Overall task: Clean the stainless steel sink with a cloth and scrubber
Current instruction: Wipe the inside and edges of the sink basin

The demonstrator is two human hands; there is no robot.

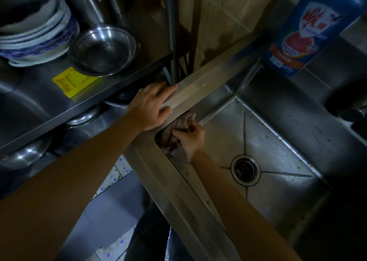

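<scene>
At the far left a stack of white plates (pixel 37 32) with blue patterned rims sits on a brushed steel shelf (pixel 65 105), their exact number too blurred to count. Just right of them lies one round, shiny steel bowl (pixel 103 50), and in front of it one flat yellow plastic piece (pixel 74 83) with ribbed edges. Under the shelf more rounded steel vessels (pixel 25 155) show dimly. The left hand (pixel 152 106) rests on the flat, smooth rim of the sink (pixel 202 86), its fingers straight and spread lightly, thumb along the rim's inner edge, holding nothing. Just below it, inside the near-left corner of the basin, the right hand (pixel 189 139) grips one crumpled, soft, brownish cloth (pixel 174 133), fingers curled tightly around the bunched folds and pressing them against the steel wall. The basin is rectangular, dull stainless steel with pressed creases running toward one round drain (pixel 245 170) with a dark centre; small specks of debris dot its floor and far edge. At the upper right one blue glossy bottle (pixel 309 28) with a red and white label stands against the beige tiled wall (pixel 228 12).
</scene>
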